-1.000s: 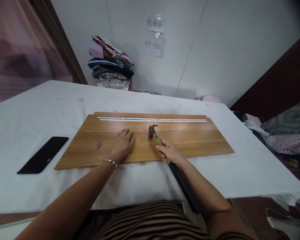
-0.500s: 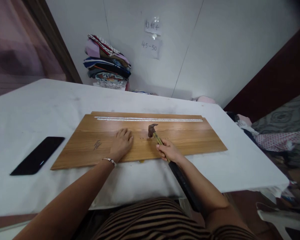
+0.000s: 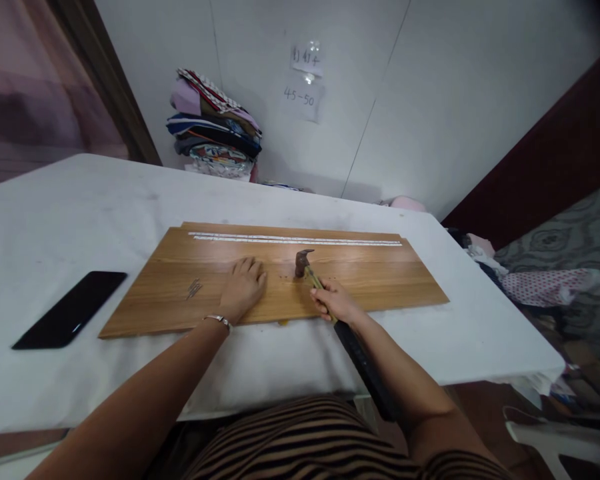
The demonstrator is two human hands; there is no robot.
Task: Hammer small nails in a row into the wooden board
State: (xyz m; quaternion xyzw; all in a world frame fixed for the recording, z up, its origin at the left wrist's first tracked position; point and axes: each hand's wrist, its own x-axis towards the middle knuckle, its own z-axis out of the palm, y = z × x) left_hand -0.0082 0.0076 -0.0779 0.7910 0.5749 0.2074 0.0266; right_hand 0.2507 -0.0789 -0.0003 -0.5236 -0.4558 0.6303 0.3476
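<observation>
A wooden board (image 3: 375, 267) lies flat before me. My left hand (image 3: 243, 287) rests on it, palm down with the fingers stretched out. In my right hand (image 3: 334, 300) is a claw hammer (image 3: 303, 264), gripped partway along its shaft, its black handle (image 3: 363, 367) trailing back under my forearm. The hammer's rusty head is at the board's middle, beside a few small dark spots; whether it touches the wood I cannot tell. A little group of nails (image 3: 193, 289) lies on the board left of my left hand.
Two white measuring strips (image 3: 300, 240) run along the board's far side. A black phone-like slab (image 3: 70, 310) lies to the left on the white-covered table (image 3: 145, 193). Folded clothes (image 3: 217, 127) are stacked at the wall. A white chair (image 3: 550, 440) stands at the lower right.
The view has shifted slightly. Both hands and the hammer hold nearly the same places on the board; no other change shows.
</observation>
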